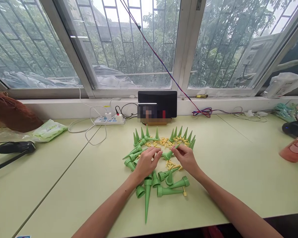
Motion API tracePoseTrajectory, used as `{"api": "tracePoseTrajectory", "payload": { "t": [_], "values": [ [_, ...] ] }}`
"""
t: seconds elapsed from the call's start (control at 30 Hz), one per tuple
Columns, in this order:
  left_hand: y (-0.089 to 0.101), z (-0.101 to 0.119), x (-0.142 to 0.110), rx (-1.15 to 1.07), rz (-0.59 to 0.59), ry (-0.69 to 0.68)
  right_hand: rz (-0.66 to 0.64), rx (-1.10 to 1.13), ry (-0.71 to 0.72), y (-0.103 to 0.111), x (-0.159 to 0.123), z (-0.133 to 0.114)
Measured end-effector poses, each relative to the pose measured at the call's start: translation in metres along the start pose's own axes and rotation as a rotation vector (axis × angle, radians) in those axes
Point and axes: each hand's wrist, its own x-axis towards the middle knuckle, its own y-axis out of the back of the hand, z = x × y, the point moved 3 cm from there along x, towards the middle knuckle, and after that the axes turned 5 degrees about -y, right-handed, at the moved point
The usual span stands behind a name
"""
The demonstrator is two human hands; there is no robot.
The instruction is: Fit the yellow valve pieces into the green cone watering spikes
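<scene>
Several green plastic cone spikes (171, 191) lie scattered on the pale green table (64, 185), and more stand upright in a row (173, 134) behind. A heap of small yellow pieces (164, 142) lies between them. My right hand (186, 158) pinches a green cone (169, 153) by its thin end. My left hand (147, 162) has its fingers curled close to the cone's wide end; what is in them is hidden.
A black device (157, 105) stands against the window sill behind the cones. A white power strip (109, 119) with cables lies to its left. A wet-wipes pack (49, 129) and a black tool (13, 147) lie at the left, a pink cup (295, 148) at the right.
</scene>
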Motion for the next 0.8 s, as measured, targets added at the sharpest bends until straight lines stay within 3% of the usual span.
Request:
{"api": "tracePoseTrajectory", "payload": {
  "t": [0.23,0.47,0.57,0.7,0.8],
  "values": [
    [-0.004,0.005,-0.002,-0.006,-0.136,-0.100,-0.059,0.008,0.013,-0.012,-0.008,-0.001],
    [-0.004,0.005,-0.001,-0.012,-0.184,-0.083,-0.082,0.022,0.047,-0.012,-0.010,-0.004],
    [-0.005,0.001,-0.001,-0.035,-0.146,-0.037,-0.063,-0.027,0.076,-0.012,-0.009,-0.003],
    [-0.004,-0.011,0.000,-0.085,0.018,0.123,0.011,-0.212,0.151,-0.010,-0.006,-0.003],
    [-0.003,-0.016,0.001,-0.167,0.105,0.219,-0.016,-0.354,0.208,-0.010,-0.003,-0.001]
  ]
}}
